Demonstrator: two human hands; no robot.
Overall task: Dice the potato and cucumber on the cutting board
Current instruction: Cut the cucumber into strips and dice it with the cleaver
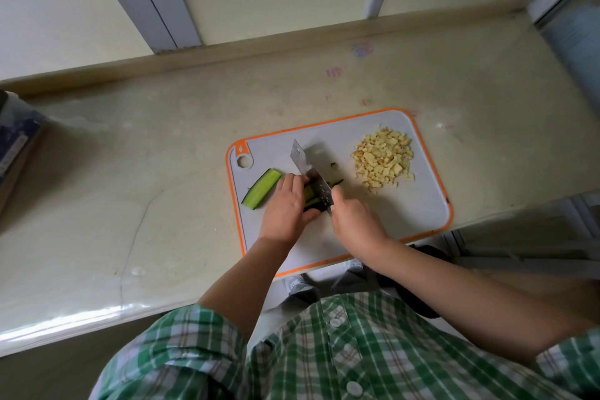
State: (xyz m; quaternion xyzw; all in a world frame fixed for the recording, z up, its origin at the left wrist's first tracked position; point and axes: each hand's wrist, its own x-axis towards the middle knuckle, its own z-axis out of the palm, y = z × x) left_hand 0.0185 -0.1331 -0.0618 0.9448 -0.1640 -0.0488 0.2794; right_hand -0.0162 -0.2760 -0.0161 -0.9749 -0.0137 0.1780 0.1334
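While the cucumber strips [311, 196] lie bunched at the board's [422, 204] near-left middle, the left hand [285, 204] holds them down, fingers curled over the top and thumb against the near side. The knife [308, 169] stands on edge just right of those fingers, blade across the strips. The right hand [354, 221] is closed round the handle, which is hidden beneath it.

Hazards, as judged:
- The blade flat sits almost against the left knuckles. A fingertip straightened past them would lie in the cut path.
- The strips are narrow and stacked; uneven pressure may let them roll or splay, giving irregular dice.
- The board's near edge appears to sit at or over the counter [162, 172] edge; heavy chopping there could rock it.

An uncut cucumber piece [261, 189] waits just left of the left hand. Potato dice [383, 157] are piled at the far right, well apart from the blade. A box [16, 146] sits at the counter's left end. Nothing blocks the cut.
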